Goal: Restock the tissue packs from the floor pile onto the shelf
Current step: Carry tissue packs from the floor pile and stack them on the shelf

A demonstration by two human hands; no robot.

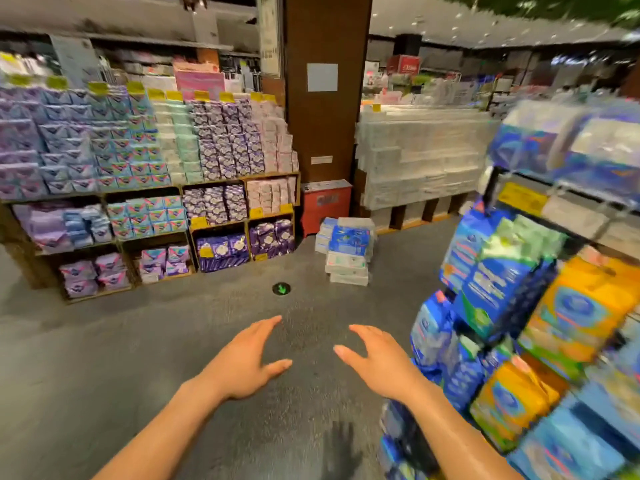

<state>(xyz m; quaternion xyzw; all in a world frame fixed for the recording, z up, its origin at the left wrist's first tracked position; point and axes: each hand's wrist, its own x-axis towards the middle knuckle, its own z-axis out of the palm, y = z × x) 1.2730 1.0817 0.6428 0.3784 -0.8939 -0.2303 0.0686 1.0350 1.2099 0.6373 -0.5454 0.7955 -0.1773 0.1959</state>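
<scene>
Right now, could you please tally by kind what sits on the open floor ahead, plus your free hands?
pile of tissue packs: 1
red box: 1
green floor marker: 1
empty hands, left hand and right hand: 2
Total: 5

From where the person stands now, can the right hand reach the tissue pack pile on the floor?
Probably not. The right hand is held open, well short of the tissue pack pile, with grey floor between. Nothing blocks the path.

No wording legible anywhere, green arrow on a round floor marker (281, 289) mid-aisle, yellow shelf tags (98, 87) on the far left too blurred to read, red sign (403, 65) far right with perhaps white lettering, print on the floor pile (349, 241) smeared
</scene>
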